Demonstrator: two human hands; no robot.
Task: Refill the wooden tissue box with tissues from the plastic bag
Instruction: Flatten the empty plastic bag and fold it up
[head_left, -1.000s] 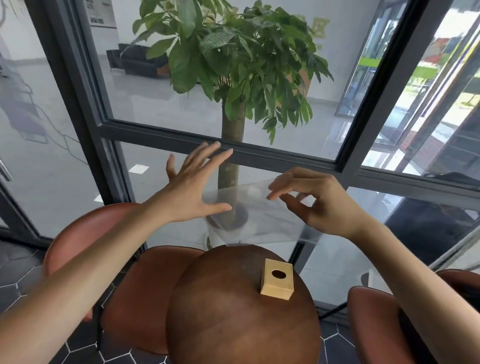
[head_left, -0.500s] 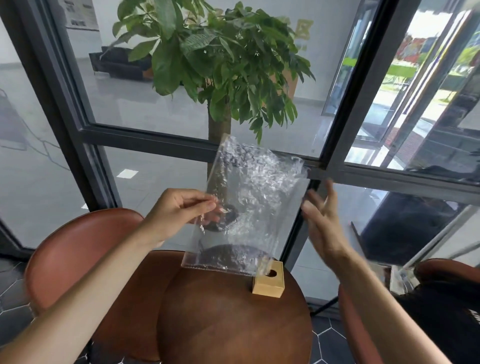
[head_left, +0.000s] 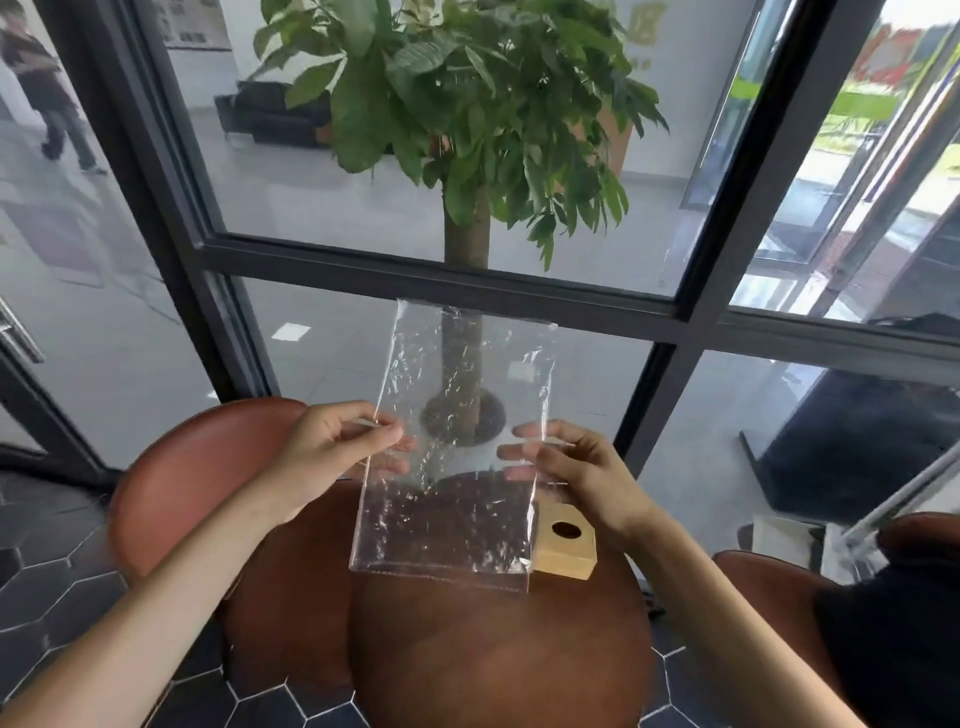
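A clear plastic bag (head_left: 457, 467) hangs upright in the air above the round wooden table (head_left: 498, 660). My left hand (head_left: 332, 457) pinches its left edge and my right hand (head_left: 566, 467) pinches its right edge, both about halfway up. The bag looks flat and I see no tissues in it. A small wooden tissue box (head_left: 563, 545) with a round hole in its top sits on the table's far right part, partly behind the bag's lower right corner.
Brown leather chairs stand at the left (head_left: 208, 467) and the right (head_left: 779, 597) of the table. Behind the table is a dark-framed glass wall (head_left: 467, 280), with a potted tree (head_left: 467, 156) beyond it. The floor has dark hexagonal tiles (head_left: 52, 597).
The bag came up upright from lying flat between my hands. My right hand, free half a second ago, now pinches the bag's right edge, and the bag has sunk lower.
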